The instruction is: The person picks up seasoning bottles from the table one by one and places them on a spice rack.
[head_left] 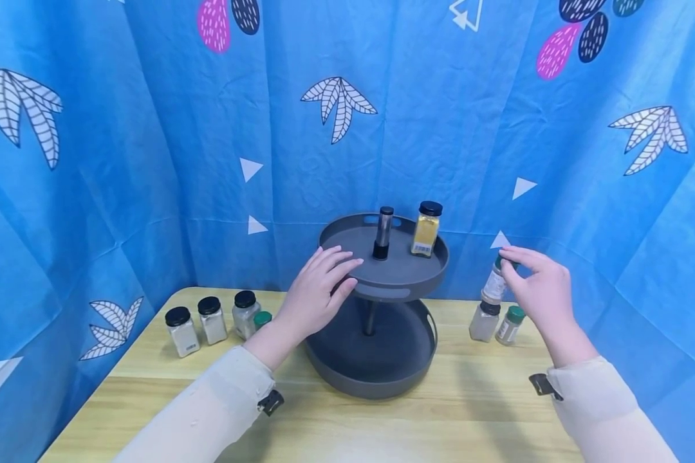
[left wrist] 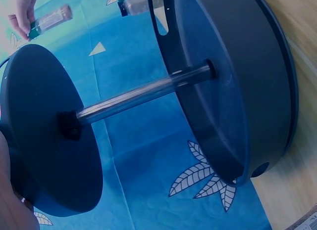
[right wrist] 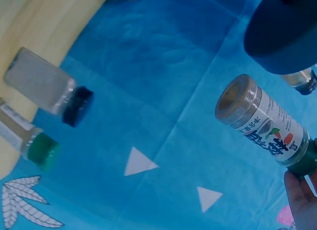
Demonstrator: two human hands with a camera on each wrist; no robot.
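Note:
My right hand (head_left: 541, 289) pinches a spice bottle by its green cap. The bottle (right wrist: 270, 123) has a white printed label and hangs in the air, base down, above the bottles at the right. At the left edge of a dark grey two-tier round tray stand (head_left: 376, 382) is my left hand (head_left: 318, 292), fingers extended over the upper tray's rim; whether they press on it is hard to tell. On the upper tray (head_left: 353, 241) stand a slim dark-capped grinder-like bottle (head_left: 384, 231) and a black-capped jar of yellow contents (head_left: 426, 230).
Below the held bottle stand a black-capped jar (head_left: 484, 323) and a green-capped bottle (head_left: 508, 326). Several jars, including a black-capped jar (head_left: 183, 333) and one with a green cap (head_left: 262, 318), stand at the table's left. Blue patterned cloth (head_left: 347, 173) surrounds the wooden table (head_left: 457, 411).

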